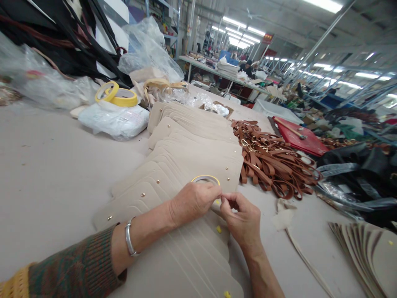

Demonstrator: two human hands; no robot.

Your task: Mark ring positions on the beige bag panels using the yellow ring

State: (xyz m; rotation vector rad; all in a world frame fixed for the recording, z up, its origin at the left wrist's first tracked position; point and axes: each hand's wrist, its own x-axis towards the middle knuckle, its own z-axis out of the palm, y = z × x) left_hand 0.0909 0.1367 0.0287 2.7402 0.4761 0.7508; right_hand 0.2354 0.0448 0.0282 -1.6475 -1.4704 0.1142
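Note:
A stack of beige panels (198, 153) with small gold studs lies fanned out in front of me. Over it, my left hand (197, 200) is closed around a roll of yellow tape (206, 178), whose upper rim shows behind the knuckles. Just to its right, my right hand (243, 217) is closed in a pinch, fingertips meeting those of the left. What lies between the right fingertips is too small to make out. Small yellow bits of tape (218, 229) stick to the panels below the hands.
Two yellow tape rolls (124, 97) rest on a plastic-wrapped packet (113, 120) at left. Brown straps with gold clasps (266, 157) are heaped at right, near a red board (299, 136). More beige panels (369, 256) fan out at lower right, beyond a cloth strip (305, 260).

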